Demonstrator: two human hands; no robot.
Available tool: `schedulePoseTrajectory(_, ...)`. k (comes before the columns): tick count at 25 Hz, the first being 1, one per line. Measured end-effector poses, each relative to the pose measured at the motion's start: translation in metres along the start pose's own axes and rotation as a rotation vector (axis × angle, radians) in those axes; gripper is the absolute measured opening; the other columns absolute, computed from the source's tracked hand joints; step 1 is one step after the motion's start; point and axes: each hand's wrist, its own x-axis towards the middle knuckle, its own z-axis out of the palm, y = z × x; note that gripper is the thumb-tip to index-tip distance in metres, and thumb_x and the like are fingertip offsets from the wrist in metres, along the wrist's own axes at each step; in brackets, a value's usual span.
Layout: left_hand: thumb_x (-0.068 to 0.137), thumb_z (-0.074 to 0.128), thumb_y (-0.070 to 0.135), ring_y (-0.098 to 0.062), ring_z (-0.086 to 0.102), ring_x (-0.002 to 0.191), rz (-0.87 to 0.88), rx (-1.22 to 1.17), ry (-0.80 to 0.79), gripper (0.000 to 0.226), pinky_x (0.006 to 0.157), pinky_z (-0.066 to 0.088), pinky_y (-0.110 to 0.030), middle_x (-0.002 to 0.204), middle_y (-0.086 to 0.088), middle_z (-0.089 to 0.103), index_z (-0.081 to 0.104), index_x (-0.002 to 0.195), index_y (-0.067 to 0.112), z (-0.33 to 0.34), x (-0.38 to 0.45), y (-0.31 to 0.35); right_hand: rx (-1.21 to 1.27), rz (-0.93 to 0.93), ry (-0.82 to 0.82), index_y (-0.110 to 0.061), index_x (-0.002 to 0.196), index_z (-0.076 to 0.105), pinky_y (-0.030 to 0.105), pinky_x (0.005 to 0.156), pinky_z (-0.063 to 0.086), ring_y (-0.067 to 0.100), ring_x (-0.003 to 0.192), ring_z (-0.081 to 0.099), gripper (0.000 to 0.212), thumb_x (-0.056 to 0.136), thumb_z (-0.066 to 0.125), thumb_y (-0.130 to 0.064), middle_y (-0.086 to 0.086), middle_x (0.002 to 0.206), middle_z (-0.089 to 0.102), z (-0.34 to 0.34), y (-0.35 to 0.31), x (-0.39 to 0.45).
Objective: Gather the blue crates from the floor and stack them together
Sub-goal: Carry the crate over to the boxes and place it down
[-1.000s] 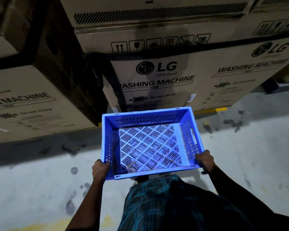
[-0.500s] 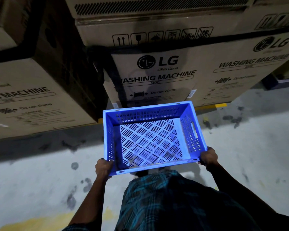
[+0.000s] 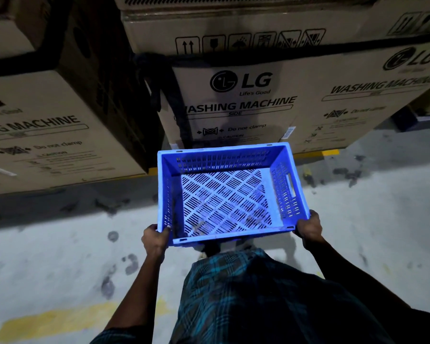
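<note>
Blue plastic crate (image 3: 227, 194) with slotted walls and a criss-cross bottom is held up off the grey floor (image 3: 47, 256), in front of the person's checked shirt (image 3: 258, 294). Its near left corner is gripped by the left hand (image 3: 155, 238), with fingers curled round the rim. Its near right corner is gripped by the right hand (image 3: 308, 225) the same way. Compared with a moment ago, the crate is seen a little higher and closer to the big brown cardboard washing-machine boxes (image 3: 233, 100) behind it. Nothing is inside it. No other blue crate is seen here, so it is probably being carried to where the stack is made. That step is not yet done.
</note>
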Motion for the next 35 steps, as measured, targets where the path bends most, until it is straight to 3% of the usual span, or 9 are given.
schedulePoseTrajectory(4, 0.077, 0.074, 0.027, -0.036, 0.068, 0.083, 0.075, -0.025, -0.034, 0.036, 0.078, 0.058, -0.046, 0.095, -0.02, 0.072, 0.067, 0.107, 0.007, -0.004, -0.011, -0.007, -0.144, -0.059, 0.003, -0.005, 0.147, 0.029, 0.048, 0.103, 0.045, 0.044, 0.12, 0.05, 0.076, 0.079, 0.062, -0.015, 0.03, 0.141, 0.039, -0.007, -0.038, -0.081)
schedulePoseTrajectory(7, 0.087, 0.068, 0.021, -0.04, 0.065, 0.098, 0.147, 0.067, 0.01, 0.047, 0.083, 0.052, -0.045, 0.11, -0.021, 0.068, 0.053, 0.129, 0.007, -0.004, -0.026, -0.006, -0.269, -0.173, -0.062, -0.007, 0.152, 0.024, 0.039, 0.105, 0.038, 0.044, 0.129, 0.042, 0.071, 0.09, 0.058, -0.013, 0.03, 0.155, 0.016, -0.008, -0.043, -0.106)
schedulePoseTrajectory(12, 0.083, 0.069, 0.031, -0.039, 0.046, 0.123, 0.463, 0.449, 0.204, 0.06, 0.095, 0.042, -0.052, 0.135, -0.014, 0.047, 0.045, 0.136, 0.013, 0.005, -0.053, 0.006, -0.294, -0.241, -0.142, -0.008, 0.138, 0.048, 0.034, 0.112, 0.031, 0.038, 0.136, 0.04, 0.064, 0.075, 0.056, -0.015, 0.028, 0.153, 0.021, 0.016, -0.023, -0.135)
schedulePoseTrajectory(16, 0.082, 0.068, 0.056, -0.03, 0.043, 0.129, 0.894, 0.73, -0.071, 0.055, 0.096, 0.037, -0.048, 0.131, -0.003, 0.052, 0.059, 0.124, 0.023, 0.017, -0.057, 0.002, -0.26, -0.355, -0.301, -0.01, 0.134, 0.055, 0.036, 0.119, 0.026, 0.034, 0.143, 0.035, 0.066, 0.068, 0.058, -0.007, 0.022, 0.15, 0.039, 0.043, -0.02, -0.156)
schedulePoseTrajectory(24, 0.088, 0.065, 0.031, -0.029, 0.06, 0.104, 0.882, 0.999, -0.167, 0.02, 0.086, 0.04, -0.041, 0.105, -0.003, 0.071, 0.066, 0.106, 0.022, 0.02, -0.062, 0.016, -0.071, -0.452, -0.274, -0.022, 0.131, 0.054, 0.041, 0.113, 0.038, 0.026, 0.131, 0.051, 0.058, 0.078, 0.058, 0.003, 0.012, 0.14, 0.052, 0.044, -0.022, -0.172)
schedulePoseTrajectory(27, 0.085, 0.069, 0.028, -0.03, 0.061, 0.104, 0.86, 0.923, -0.129, 0.022, 0.088, 0.041, -0.042, 0.104, -0.005, 0.072, 0.067, 0.106, 0.021, 0.026, -0.072, 0.017, 0.017, -0.43, -0.27, -0.028, 0.126, 0.052, 0.02, 0.083, 0.054, -0.001, 0.087, 0.068, 0.055, 0.084, 0.053, 0.006, 0.018, 0.13, 0.052, 0.029, 0.001, -0.19)
schedulePoseTrajectory(29, 0.085, 0.07, 0.031, -0.029, 0.06, 0.106, 0.858, 0.858, -0.107, 0.027, 0.09, 0.041, -0.042, 0.107, -0.005, 0.071, 0.066, 0.11, 0.021, 0.034, -0.085, 0.019, 0.04, -0.401, -0.289, -0.014, 0.133, 0.05, 0.007, 0.063, 0.043, -0.009, 0.056, 0.057, 0.052, 0.088, 0.051, 0.011, 0.016, 0.111, 0.055, 0.013, 0.019, -0.202)
schedulePoseTrajectory(32, 0.088, 0.067, 0.036, -0.028, 0.06, 0.108, 0.91, 0.796, -0.147, 0.028, 0.09, 0.041, -0.041, 0.109, -0.004, 0.07, 0.065, 0.114, 0.024, 0.051, -0.117, 0.027, 0.087, -0.389, -0.253, -0.015, 0.131, 0.053, 0.007, 0.063, 0.043, -0.013, 0.072, 0.058, 0.047, 0.089, 0.056, 0.008, 0.008, 0.122, 0.06, -0.017, 0.045, -0.216)
schedulePoseTrajectory(35, 0.09, 0.065, 0.033, -0.028, 0.066, 0.102, 1.059, 0.721, -0.319, 0.027, 0.086, 0.05, -0.038, 0.106, -0.005, 0.072, 0.065, 0.114, 0.022, 0.072, -0.165, 0.031, 0.242, -0.28, -0.168, -0.019, 0.124, 0.057, 0.02, 0.065, 0.048, 0.014, 0.09, 0.066, 0.041, 0.089, 0.058, 0.003, 0.011, 0.122, 0.066, -0.059, 0.077, -0.227)
